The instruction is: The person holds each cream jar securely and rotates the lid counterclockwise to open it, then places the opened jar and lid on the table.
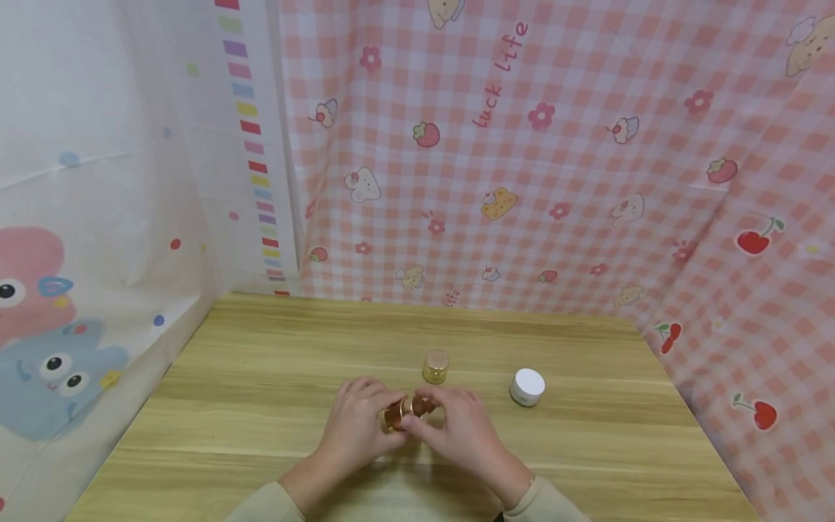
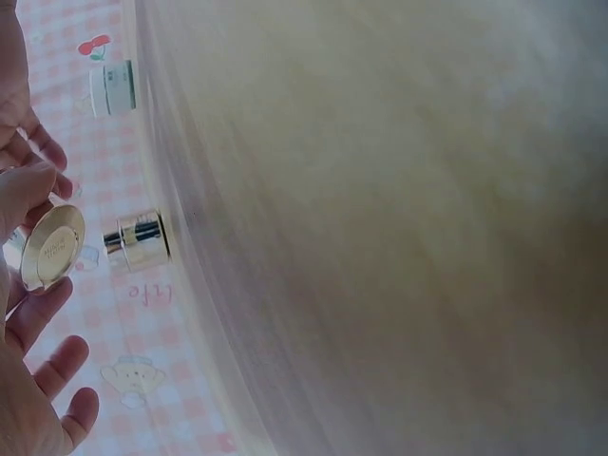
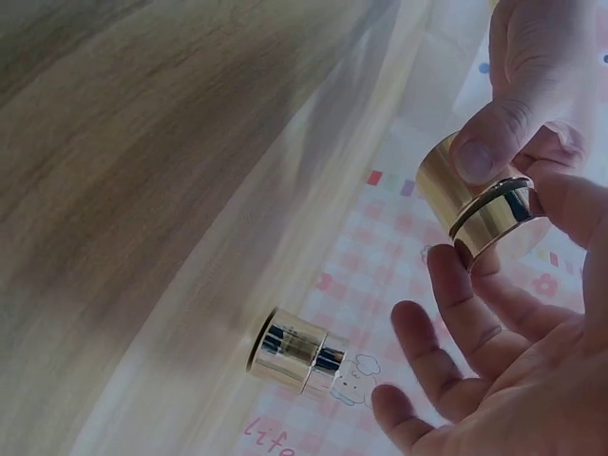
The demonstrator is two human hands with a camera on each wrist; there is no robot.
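Observation:
A gold cosmetic container point(image 1: 393, 417) is held above the table between both hands. My left hand point(image 1: 355, 417) grips its wider gold body, thumb on the side, as the right wrist view shows. My right hand point(image 1: 459, 428) pinches the other, narrower end between thumb and finger. In the right wrist view, the container point(image 3: 439, 180) is tilted, with a dark seam between its two gold sections. The left wrist view shows its round gold base point(image 2: 55, 249) with small lettering. A second gold container point(image 1: 435, 367) stands upright on the table just beyond the hands.
To the right of the hands stands a small white-lidded jar point(image 1: 527, 386). The wooden table point(image 1: 274, 362) ends at a pink checked cloth point(image 1: 483, 159) at the back and right. A white patterned cloth point(image 1: 130, 203) hangs on the left.

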